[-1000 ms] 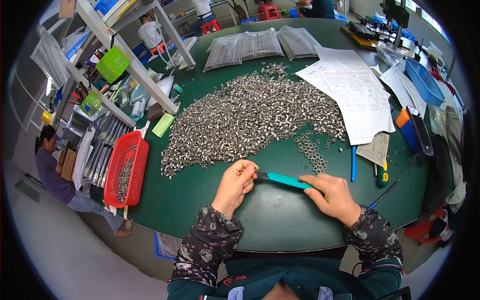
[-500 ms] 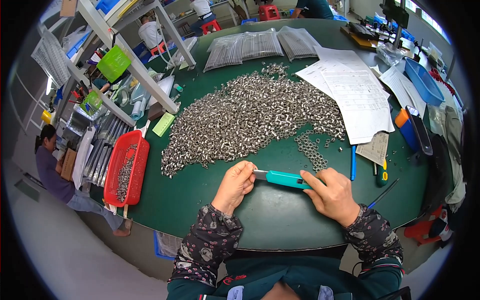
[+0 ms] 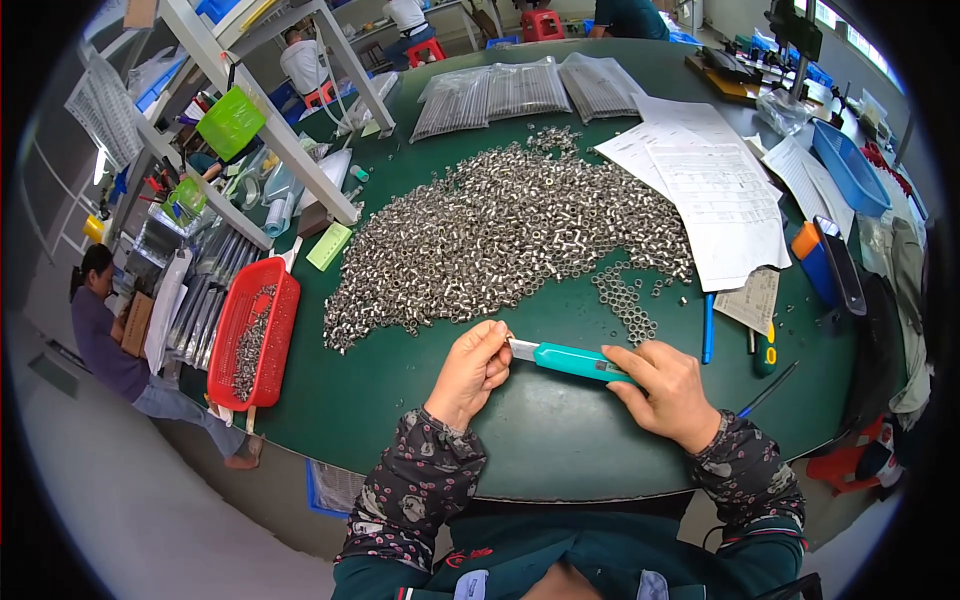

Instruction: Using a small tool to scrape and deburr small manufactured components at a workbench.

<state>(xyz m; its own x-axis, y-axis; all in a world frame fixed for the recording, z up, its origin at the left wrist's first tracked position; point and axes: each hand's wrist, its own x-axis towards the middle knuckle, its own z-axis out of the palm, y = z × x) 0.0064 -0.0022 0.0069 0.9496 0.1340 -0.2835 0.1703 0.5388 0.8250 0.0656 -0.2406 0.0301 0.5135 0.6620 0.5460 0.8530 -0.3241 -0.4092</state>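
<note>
**A:** What have you got in your hands?

**B:** You hold a teal utility knife (image 3: 570, 360) level above the near edge of the green table (image 3: 420, 400). Your right hand (image 3: 668, 390) is curled around its handle end, fingers closed over it. Your left hand (image 3: 472, 368) pinches the pale blade end between thumb and fingertips, the other fingers folded in.

**A:** And what lies about you?

**B:** Just beyond the knife, a big heap of small silver metal sleeves (image 3: 510, 230) spreads across the middle of the table, with a small cluster of ring-shaped nuts (image 3: 625, 300) near your right hand. A blue pen (image 3: 708, 327) lies just to the right of those. Sheets of white paper (image 3: 710, 180) cover the right part of the table, and clear plastic bags (image 3: 520, 90) lie at the far edge. At the left edge sits a red basket (image 3: 250, 335) holding more metal parts. Another person sits (image 3: 110, 340) past that edge
</note>
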